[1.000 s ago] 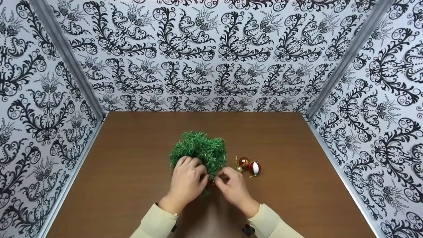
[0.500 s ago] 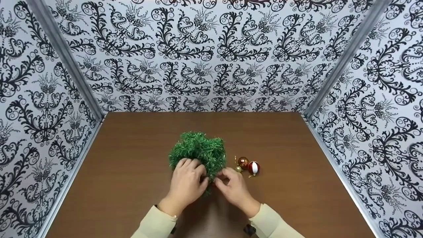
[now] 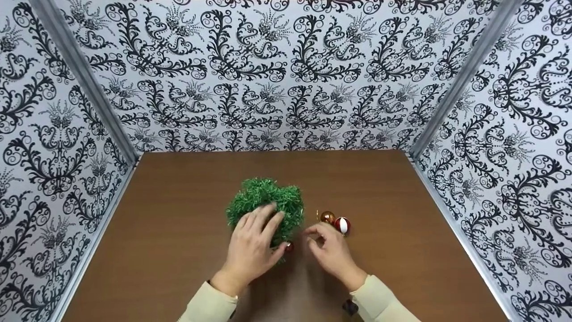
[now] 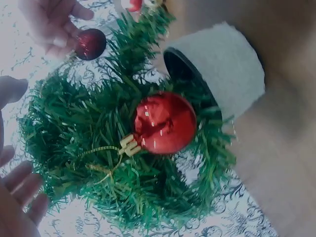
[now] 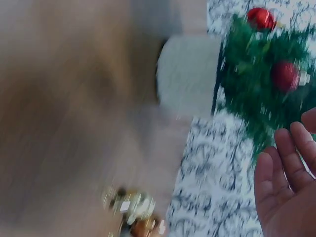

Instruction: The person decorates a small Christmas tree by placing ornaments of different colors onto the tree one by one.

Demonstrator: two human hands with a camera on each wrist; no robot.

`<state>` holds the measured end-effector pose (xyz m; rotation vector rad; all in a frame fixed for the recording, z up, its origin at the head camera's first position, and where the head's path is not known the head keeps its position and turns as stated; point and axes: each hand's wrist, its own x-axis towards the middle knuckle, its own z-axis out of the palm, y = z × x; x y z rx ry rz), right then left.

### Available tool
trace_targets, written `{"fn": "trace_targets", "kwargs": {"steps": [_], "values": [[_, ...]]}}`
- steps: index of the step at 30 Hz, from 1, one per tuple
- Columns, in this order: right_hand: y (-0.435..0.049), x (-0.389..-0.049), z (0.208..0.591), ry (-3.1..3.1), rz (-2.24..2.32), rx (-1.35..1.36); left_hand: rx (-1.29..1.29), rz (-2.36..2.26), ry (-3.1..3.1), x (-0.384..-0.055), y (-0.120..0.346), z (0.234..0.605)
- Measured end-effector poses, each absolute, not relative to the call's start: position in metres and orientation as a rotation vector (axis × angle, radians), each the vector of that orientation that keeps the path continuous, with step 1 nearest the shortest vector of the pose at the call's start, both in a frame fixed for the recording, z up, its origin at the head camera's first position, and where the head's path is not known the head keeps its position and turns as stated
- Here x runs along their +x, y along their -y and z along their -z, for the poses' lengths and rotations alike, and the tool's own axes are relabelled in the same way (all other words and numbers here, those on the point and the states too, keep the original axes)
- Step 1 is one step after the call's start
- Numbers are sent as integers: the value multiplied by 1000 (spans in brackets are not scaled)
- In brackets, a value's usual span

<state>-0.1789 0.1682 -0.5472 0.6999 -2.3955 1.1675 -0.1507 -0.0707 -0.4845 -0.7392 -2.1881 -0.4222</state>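
A small artificial Christmas tree (image 3: 286, 197) stands mid-table; its pale pot (image 4: 222, 69) shows in the wrist views. My left hand (image 3: 252, 243) lies over the tree's near left side, fingers spread and fairly straight, gripping nothing visible. A shiny red bauble (image 4: 165, 123) with a gold cord hangs among the branches. Another, dark red bauble (image 5: 285, 76) hangs on the tree too, beside my left thumb in the head view. My right hand (image 3: 333, 252) is just right of the tree, apart from it, fingers loosely bent around nothing.
Right of the tree lie a copper-gold bauble (image 3: 327, 217) and a red-and-white bauble (image 3: 342, 226), close behind my right hand. A small gold ornament (image 5: 138, 205) is blurred in the right wrist view. Patterned walls (image 3: 286, 107) enclose the brown table (image 3: 178, 192).
My right hand has let go beside the dark red bauble and drawn back to the right. My left fingers have lifted and spread from the branches. The dark red bauble now shows more clearly.
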Motion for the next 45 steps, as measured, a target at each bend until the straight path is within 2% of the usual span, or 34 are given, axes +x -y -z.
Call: {"fn": "trace_targets", "kwargs": {"steps": [13,21,30,45], "values": [[-234,-201,560,2525,-974,415,-753,169,2365,-153,63,482],[-261,-221,581,2609,-816,362,-732,261,2339,-155,64,486],[-273,-239,589,2754,-720,449,-751,320,2333,-155,63,487],[-268,-244,597,2824,-643,406,-801,399,2387,-152,73,482]]}}
